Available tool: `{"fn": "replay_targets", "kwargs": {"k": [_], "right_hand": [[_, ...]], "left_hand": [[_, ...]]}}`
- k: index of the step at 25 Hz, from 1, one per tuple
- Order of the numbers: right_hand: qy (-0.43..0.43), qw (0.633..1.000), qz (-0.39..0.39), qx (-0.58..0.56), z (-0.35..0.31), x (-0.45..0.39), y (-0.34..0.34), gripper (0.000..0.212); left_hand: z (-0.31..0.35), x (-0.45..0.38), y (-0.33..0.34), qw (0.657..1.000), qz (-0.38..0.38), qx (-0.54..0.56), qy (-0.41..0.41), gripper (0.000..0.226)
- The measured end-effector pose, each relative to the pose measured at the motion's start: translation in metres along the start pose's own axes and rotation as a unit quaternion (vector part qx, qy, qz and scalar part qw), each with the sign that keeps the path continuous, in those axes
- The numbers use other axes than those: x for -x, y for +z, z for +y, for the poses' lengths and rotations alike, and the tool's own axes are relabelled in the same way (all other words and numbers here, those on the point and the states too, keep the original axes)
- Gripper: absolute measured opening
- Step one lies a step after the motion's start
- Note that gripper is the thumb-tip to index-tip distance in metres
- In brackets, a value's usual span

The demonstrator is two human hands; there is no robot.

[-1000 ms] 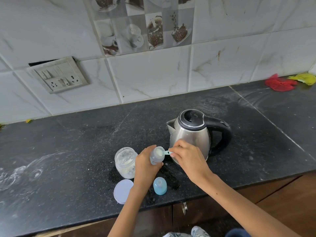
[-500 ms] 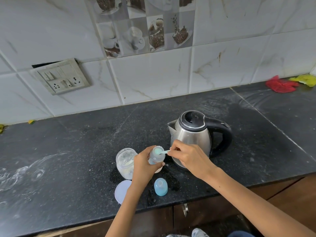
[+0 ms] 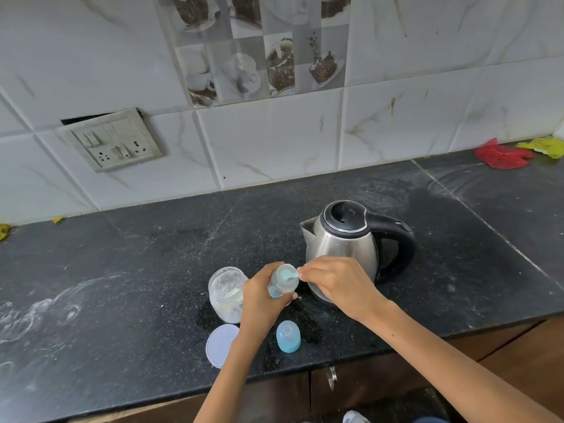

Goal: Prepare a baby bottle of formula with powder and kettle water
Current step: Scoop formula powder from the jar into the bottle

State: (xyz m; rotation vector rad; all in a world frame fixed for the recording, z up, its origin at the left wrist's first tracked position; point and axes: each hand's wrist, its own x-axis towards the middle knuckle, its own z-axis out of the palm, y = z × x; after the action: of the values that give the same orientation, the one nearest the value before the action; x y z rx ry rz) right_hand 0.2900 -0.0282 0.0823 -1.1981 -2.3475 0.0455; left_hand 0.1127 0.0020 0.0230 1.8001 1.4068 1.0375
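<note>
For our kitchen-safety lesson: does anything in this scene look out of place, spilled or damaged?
Yes. The switch plate hangs askew, with a dark gap in the wall above it. White powdery smears mark the counter at left. A red scrap and a yellow scrap lie at the far right.

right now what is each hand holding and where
Left hand grips the small clear baby bottle round its body; right hand pinches the pale blue plastic scoop by its handle.
</note>
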Motion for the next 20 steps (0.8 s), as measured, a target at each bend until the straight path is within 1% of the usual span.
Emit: {"fn": "replay_targets", "kwargs": {"k": [4, 7, 9, 11, 14, 17, 18, 20], "right_hand": [[0.011, 1.0, -0.009, -0.001, 0.004, -0.003, 0.001, 0.017], [0.027, 0.998, -0.055, 0.02, 0.007, -0.007, 0.002, 0.02], [0.023, 0.999, -0.035, 0.013, 0.008, -0.007, 0.003, 0.019], [0.024, 0.999, -0.047, 0.01, 0.007, -0.007, 0.001, 0.02], [0.015, 0.999, -0.026, -0.019, 0.006, -0.006, -0.002, 0.018], [0.058, 0.997, -0.026, -0.049, 0.009, -0.01, -0.004, 0.015], [0.069, 0.996, -0.019, -0.058, 0.008, -0.012, -0.005, 0.015], [0.059, 0.996, 0.017, -0.067, 0.008, -0.014, -0.009, 0.015]], "left_hand": [[0.001, 0.001, 0.001, 1.0, 0.004, 0.002, 0.001, 0.051], [-0.001, 0.001, 0.003, 1.0, 0.002, -0.003, 0.003, 0.05], [-0.001, 0.001, 0.004, 1.0, 0.01, 0.0, -0.001, 0.048], [-0.001, 0.001, 0.006, 1.0, 0.014, 0.0, 0.002, 0.049], [-0.002, 0.003, 0.006, 1.0, 0.018, 0.003, 0.001, 0.049], [-0.004, 0.005, 0.008, 1.0, 0.014, 0.0, 0.001, 0.052], [-0.004, 0.005, 0.008, 1.0, 0.012, 0.001, 0.0, 0.053], [-0.003, 0.003, 0.008, 1.0, 0.008, 0.008, -0.002, 0.054]]}}
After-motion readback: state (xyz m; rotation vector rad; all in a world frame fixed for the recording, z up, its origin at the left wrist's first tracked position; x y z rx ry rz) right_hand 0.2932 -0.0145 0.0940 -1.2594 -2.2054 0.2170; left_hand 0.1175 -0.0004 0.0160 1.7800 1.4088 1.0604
